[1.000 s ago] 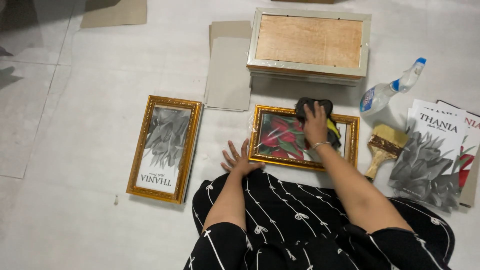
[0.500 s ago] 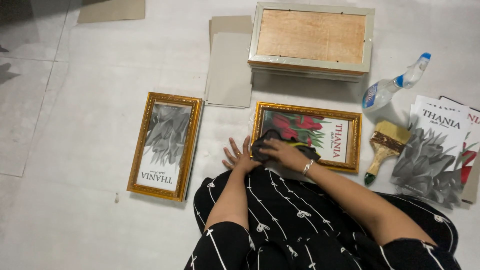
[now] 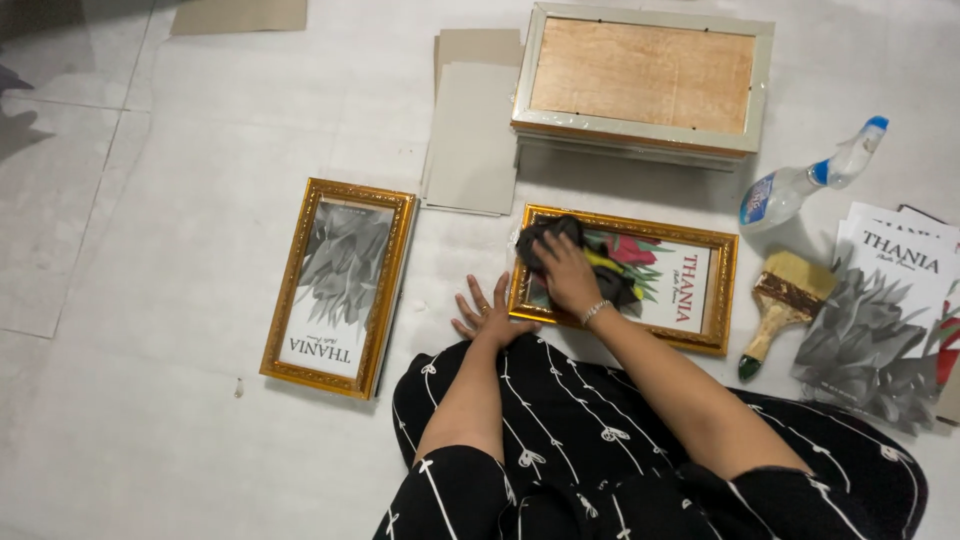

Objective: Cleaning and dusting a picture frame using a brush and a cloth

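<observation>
A gold picture frame (image 3: 722, 285) with a red flower print lies flat on the floor in front of me. My right hand (image 3: 567, 273) presses a dark cloth (image 3: 543, 240) onto the frame's upper left part of the glass. Flat on the floor with fingers spread, my left hand (image 3: 484, 317) touches the frame's near left corner. A thin bracelet circles my right wrist.
A second gold frame (image 3: 338, 287) with a grey print lies to the left. A stack of frames, backs up (image 3: 640, 85), and grey boards (image 3: 470, 130) sit at the back. A spray bottle (image 3: 805, 180), a paintbrush (image 3: 785, 300) and loose prints (image 3: 880, 320) lie at the right.
My right hand slid the cloth from the frame's top middle down to its near left edge, then up to the upper left corner. My left hand stayed by the corner.
</observation>
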